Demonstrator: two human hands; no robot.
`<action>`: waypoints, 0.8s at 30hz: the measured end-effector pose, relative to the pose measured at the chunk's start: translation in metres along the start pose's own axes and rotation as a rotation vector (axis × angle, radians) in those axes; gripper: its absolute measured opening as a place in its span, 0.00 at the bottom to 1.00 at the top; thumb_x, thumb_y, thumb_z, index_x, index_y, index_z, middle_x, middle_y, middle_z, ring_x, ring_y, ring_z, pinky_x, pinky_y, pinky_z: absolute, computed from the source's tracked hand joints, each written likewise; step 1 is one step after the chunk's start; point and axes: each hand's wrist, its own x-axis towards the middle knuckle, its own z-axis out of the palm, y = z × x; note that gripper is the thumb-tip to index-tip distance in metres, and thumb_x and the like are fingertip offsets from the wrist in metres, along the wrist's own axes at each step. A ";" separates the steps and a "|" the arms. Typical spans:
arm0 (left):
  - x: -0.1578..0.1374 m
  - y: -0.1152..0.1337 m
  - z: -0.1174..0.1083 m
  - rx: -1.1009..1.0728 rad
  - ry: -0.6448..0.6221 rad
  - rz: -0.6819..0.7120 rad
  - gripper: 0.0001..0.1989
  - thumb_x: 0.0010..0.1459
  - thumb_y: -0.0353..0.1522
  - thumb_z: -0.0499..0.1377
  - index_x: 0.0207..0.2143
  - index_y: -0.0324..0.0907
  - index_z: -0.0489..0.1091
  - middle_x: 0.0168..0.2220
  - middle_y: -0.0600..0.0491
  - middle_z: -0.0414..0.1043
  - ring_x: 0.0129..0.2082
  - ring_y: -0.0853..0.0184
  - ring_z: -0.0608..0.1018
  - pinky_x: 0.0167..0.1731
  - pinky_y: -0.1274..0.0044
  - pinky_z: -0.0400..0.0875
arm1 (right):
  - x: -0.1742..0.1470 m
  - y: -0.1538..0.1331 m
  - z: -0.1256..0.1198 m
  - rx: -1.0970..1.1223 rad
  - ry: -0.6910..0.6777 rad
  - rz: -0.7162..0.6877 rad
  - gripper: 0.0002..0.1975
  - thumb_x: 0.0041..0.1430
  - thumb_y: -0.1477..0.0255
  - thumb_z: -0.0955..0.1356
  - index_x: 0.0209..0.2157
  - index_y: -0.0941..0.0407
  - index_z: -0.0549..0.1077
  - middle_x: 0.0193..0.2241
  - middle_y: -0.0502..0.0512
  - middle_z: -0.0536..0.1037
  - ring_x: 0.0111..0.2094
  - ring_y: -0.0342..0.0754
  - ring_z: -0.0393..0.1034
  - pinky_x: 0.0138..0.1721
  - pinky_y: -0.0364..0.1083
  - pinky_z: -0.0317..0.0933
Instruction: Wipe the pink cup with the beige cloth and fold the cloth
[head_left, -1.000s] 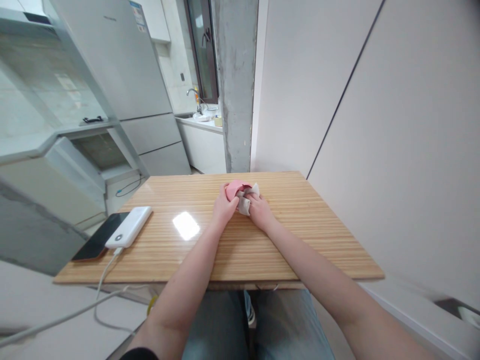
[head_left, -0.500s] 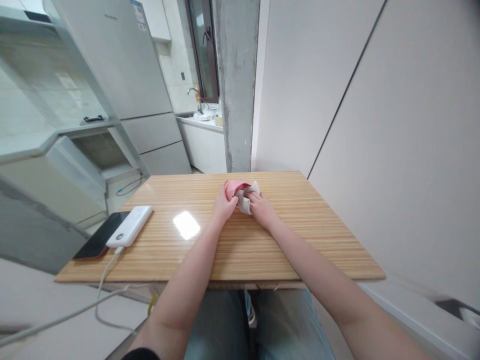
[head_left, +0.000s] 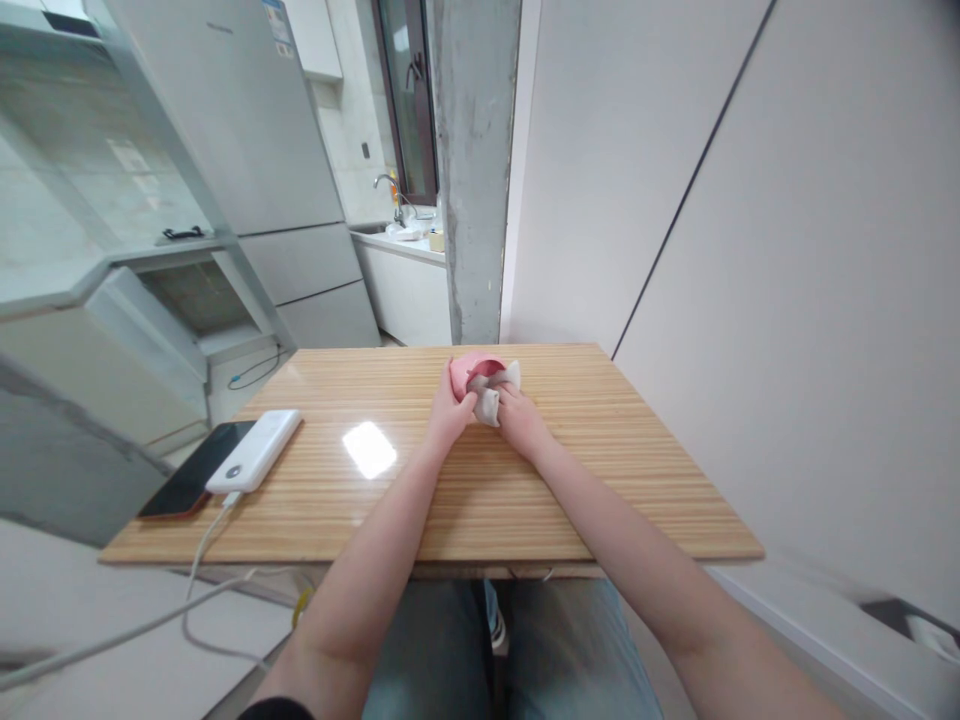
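Observation:
Near the far edge of the wooden table (head_left: pixel 375 520), a pink bowl (head_left: pixel 469 368) is tilted on its side with its opening facing right and toward me. My left hand (head_left: pixel 450 408) grips the bowl's left side, thumb at the near rim. A whitish cloth (head_left: pixel 487 405) is bunched at the bowl's mouth, partly inside it. My right hand (head_left: pixel 523 420) is closed on the cloth and presses it to the bowl's inner side; some of its fingertips are hidden by the cloth.
At the table's left lie a white power bank (head_left: pixel 255 450) and a dark phone (head_left: pixel 195 470) partly under it. A white cable (head_left: pixel 199 570) runs from the power bank over the near edge. A pale wall panel (head_left: pixel 787 300) stands on the right.
The bowl has turned slightly, showing more of its opening. My right hand and the cloth have shifted a little with it. My left hand keeps its grip.

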 end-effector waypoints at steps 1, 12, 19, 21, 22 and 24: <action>0.001 0.003 -0.005 0.039 -0.014 0.002 0.42 0.45 0.26 0.62 0.64 0.41 0.54 0.56 0.45 0.67 0.55 0.56 0.71 0.56 0.68 0.64 | 0.000 0.000 0.000 -0.010 0.004 -0.003 0.14 0.62 0.77 0.62 0.47 0.60 0.73 0.47 0.64 0.74 0.52 0.53 0.63 0.50 0.51 0.61; -0.005 0.003 0.016 -0.164 0.038 -0.087 0.45 0.50 0.31 0.63 0.66 0.40 0.43 0.54 0.43 0.70 0.52 0.62 0.74 0.52 0.73 0.68 | 0.000 -0.010 -0.002 0.007 0.004 0.133 0.15 0.61 0.79 0.62 0.49 0.58 0.72 0.44 0.62 0.75 0.47 0.51 0.66 0.46 0.46 0.62; 0.012 0.004 -0.015 0.028 -0.055 -0.164 0.32 0.50 0.32 0.61 0.58 0.39 0.61 0.53 0.43 0.69 0.45 0.60 0.77 0.43 0.71 0.74 | 0.001 -0.003 -0.007 -0.060 -0.070 -0.097 0.11 0.63 0.74 0.63 0.44 0.58 0.74 0.45 0.61 0.74 0.50 0.52 0.63 0.46 0.50 0.59; 0.013 0.004 -0.015 0.000 -0.088 -0.210 0.35 0.50 0.35 0.63 0.60 0.40 0.58 0.53 0.42 0.69 0.42 0.61 0.78 0.40 0.71 0.75 | 0.000 -0.001 -0.009 -0.061 -0.102 -0.088 0.11 0.63 0.75 0.63 0.43 0.58 0.75 0.43 0.61 0.75 0.48 0.52 0.63 0.45 0.49 0.59; 0.012 0.003 -0.012 -0.038 -0.092 -0.243 0.39 0.51 0.38 0.63 0.63 0.41 0.53 0.52 0.41 0.70 0.39 0.62 0.79 0.39 0.71 0.75 | 0.000 -0.002 -0.009 -0.056 -0.110 -0.063 0.11 0.63 0.75 0.63 0.43 0.58 0.75 0.42 0.61 0.75 0.48 0.52 0.64 0.45 0.49 0.58; 0.007 0.000 -0.001 -0.152 -0.098 -0.280 0.46 0.52 0.40 0.62 0.67 0.42 0.40 0.51 0.41 0.71 0.39 0.62 0.79 0.38 0.71 0.75 | 0.000 -0.004 -0.009 -0.050 -0.094 0.025 0.11 0.63 0.75 0.63 0.43 0.58 0.75 0.41 0.61 0.76 0.47 0.52 0.64 0.45 0.49 0.58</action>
